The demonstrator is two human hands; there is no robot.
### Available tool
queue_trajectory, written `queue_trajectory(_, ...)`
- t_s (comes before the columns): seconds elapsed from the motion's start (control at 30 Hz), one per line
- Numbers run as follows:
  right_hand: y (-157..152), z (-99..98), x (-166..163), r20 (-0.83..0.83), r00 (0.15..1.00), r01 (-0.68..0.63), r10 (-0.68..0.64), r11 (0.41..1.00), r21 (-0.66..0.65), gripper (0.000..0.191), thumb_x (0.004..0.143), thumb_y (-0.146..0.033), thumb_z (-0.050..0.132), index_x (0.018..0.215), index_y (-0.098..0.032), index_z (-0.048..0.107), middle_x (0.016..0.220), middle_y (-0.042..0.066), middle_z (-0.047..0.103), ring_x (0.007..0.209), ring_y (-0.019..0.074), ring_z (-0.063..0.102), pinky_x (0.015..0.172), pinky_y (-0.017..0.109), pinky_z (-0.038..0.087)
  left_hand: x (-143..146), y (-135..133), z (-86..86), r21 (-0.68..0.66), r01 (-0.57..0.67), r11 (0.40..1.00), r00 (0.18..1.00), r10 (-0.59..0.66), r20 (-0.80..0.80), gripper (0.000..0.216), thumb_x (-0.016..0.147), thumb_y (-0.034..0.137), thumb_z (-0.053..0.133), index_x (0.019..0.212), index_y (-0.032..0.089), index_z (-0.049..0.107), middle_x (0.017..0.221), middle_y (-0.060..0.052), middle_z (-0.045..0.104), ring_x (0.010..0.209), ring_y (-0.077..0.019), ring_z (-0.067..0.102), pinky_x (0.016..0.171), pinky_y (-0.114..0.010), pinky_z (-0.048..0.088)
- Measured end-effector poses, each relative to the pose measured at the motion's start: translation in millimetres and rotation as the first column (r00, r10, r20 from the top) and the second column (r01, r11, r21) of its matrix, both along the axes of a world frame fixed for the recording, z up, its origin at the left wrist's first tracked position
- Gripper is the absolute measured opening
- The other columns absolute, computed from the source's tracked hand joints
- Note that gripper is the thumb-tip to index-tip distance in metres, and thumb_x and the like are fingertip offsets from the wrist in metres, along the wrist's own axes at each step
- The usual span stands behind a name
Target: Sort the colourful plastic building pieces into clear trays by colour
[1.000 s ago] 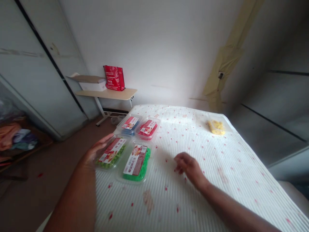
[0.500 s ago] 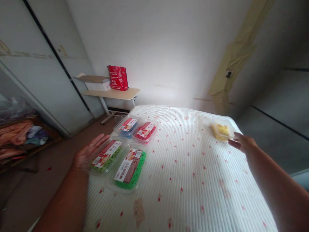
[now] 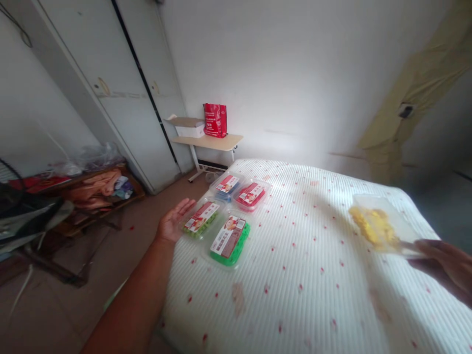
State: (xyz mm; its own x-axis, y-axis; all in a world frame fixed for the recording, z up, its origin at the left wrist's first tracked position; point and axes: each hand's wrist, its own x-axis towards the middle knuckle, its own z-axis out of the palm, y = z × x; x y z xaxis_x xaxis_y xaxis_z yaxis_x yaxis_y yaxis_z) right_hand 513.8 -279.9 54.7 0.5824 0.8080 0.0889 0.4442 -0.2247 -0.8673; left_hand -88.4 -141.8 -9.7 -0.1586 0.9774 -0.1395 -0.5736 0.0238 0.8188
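Observation:
At the table's left edge, my left hand [image 3: 176, 219] is open, palm toward the clear box with light green contents [image 3: 202, 219], fingers stretched along its side. Against that box stand a box with bright green contents [image 3: 230, 240], a box with red contents [image 3: 252, 194] and a box with blue contents [image 3: 226, 187]; these boxes have labels on their lids. On the right, my right hand [image 3: 444, 260] grips the near end of a clear plastic box with yellow contents [image 3: 376, 226]. It is tilted and raised above the cloth, slightly blurred.
The table wears a white ribbed cover [image 3: 295, 285] with small red spots. Behind it, a small side table [image 3: 210, 141] bears a white carton [image 3: 190, 129] and a red bag [image 3: 215, 120]. A low wooden shelf with cloths [image 3: 99, 189] stands at the left.
My right hand has taken hold of the box with yellow contents and lifted it from the table. The view has turned left. My left hand stays by the light green box.

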Motion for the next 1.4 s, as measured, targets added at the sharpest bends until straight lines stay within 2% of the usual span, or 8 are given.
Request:
queue_trajectory(0.1, -29.0, 8.6, -39.9, -0.194, 0.97, -0.164, 0.144, 0.982, -0.09, 0.048, 0.048, -0.063, 0.071, 0.068, -0.021, 0.064, 0.087, 0.017, 0.062, 0.068, 0.0258, 0.062, 0.052, 0.035, 0.052, -1.0, -11.0, 2.1, -0.026, -0.036, 0.999, 0.999, 0.036, 0.004, 0.031, 0.07, 0.027, 0.055, 0.095, 0.014, 0.067, 0.105, -0.01, 0.067, 0.109, -0.0253, 0.056, 0.09, -0.04, 0.046)
queue_trajectory(0.3, -58.3, 27.2, -173.1, -0.412, 0.689, -0.699, 0.596, 0.697, -0.161, 0.04, 0.071, -0.059, 0.06, 0.077, -0.02, 0.061, 0.074, 0.006, 0.059, 0.066, 0.0173, 0.056, 0.058, 0.028, 0.047, -2.1, -36.7, -5.4, 0.035, -0.107, 0.994, 0.993, 0.105, 0.054, 0.021, 0.067, 0.022, 0.057, 0.082, 0.015, 0.07, 0.089, -0.006, 0.071, 0.09, -0.0178, 0.063, 0.083, -0.03, 0.048)
queue_trajectory(0.43, -53.8, 3.8, -239.9, -0.563, 0.426, -0.882, 0.708, 0.464, -0.084, 0.04, 0.072, -0.057, 0.061, 0.075, -0.018, 0.052, 0.064, -0.003, 0.05, 0.048, 0.0072, 0.048, 0.046, 0.021, 0.043, -1.1, -49.8, -8.9, 0.076, -0.145, 0.987, 0.987, 0.138, 0.085, 0.019, 0.066, 0.019, 0.058, 0.08, 0.014, 0.07, 0.086, -0.006, 0.071, 0.086, -0.0156, 0.063, 0.083, -0.027, 0.047)
queue_trajectory(0.5, -47.8, -15.1, -263.4, -0.598, 0.358, -0.9, 0.717, 0.435, -0.018, 0.041, 0.071, -0.057, 0.062, 0.075, -0.018, 0.05, 0.066, -0.004, 0.049, 0.046, 0.006, 0.048, 0.042, 0.019, 0.043, -1.0, -52.3, -9.5, 0.076, -0.146, 0.986, 0.986, 0.139, 0.089, 0.02, 0.066, 0.019, 0.057, 0.08, 0.013, 0.07, 0.085, -0.006, 0.071, 0.086, -0.0157, 0.063, 0.083, -0.027, 0.046)
queue_trajectory(0.67, -32.6, -43.7, -304.8, -0.676, 0.305, -0.887, 0.671, 0.458, 0.055, 0.048, 0.062, -0.059, 0.068, 0.073, -0.016, 0.049, 0.061, -0.005, 0.051, 0.043, 0.0067, 0.05, 0.04, 0.021, 0.045, -0.7, -50.9, -11.0, 0.077, -0.136, 0.988, 0.989, 0.131, 0.068, 0.02, 0.065, 0.018, 0.057, 0.081, 0.014, 0.069, 0.088, -0.007, 0.07, 0.088, -0.0161, 0.062, 0.082, -0.027, 0.046)
queue_trajectory(0.93, -23.1, -50.2, -330.8, -0.633, 0.45, -0.797, 0.63, 0.603, 0.034, 0.05, 0.064, -0.064, 0.061, 0.073, -0.017, 0.048, 0.053, -0.005, 0.053, 0.04, 0.0075, 0.05, 0.04, 0.021, 0.042, -0.2, -48.5, -16.8, 0.098, -0.144, 0.985, 0.989, 0.138, 0.06, 0.02, 0.064, 0.016, 0.058, 0.08, 0.014, 0.07, 0.084, -0.004, 0.07, 0.084, -0.0139, 0.061, 0.078, -0.024, 0.047)
queue_trajectory(1.27, -40.5, -52.8, -271.8, -0.61, 0.518, -0.787, 0.599, 0.613, -0.067, 0.046, 0.073, -0.06, 0.055, 0.087, -0.017, 0.05, 0.064, 0.0, 0.061, 0.047, 0.0097, 0.056, 0.045, 0.022, 0.044, -0.5, -67.0, -11.5, 0.081, -0.169, 0.982, 0.985, 0.167, 0.036, 0.021, 0.066, 0.023, 0.058, 0.083, 0.015, 0.067, 0.091, -0.008, 0.067, 0.093, -0.0179, 0.061, 0.089, -0.032, 0.045)
queue_trajectory(1.4, -44.2, -55.4, -261.7, -0.644, 0.47, -0.798, 0.603, 0.602, -0.019, 0.049, 0.072, -0.061, 0.057, 0.093, -0.017, 0.049, 0.077, 0.0, 0.06, 0.049, 0.0076, 0.055, 0.045, 0.022, 0.045, -17.3, -90.7, -16.9, 0.029, -0.387, 0.922, 0.92, 0.388, -0.053, 0.019, 0.067, 0.02, 0.06, 0.085, 0.017, 0.063, 0.088, -0.006, 0.065, 0.09, -0.0161, 0.061, 0.094, -0.034, 0.043)
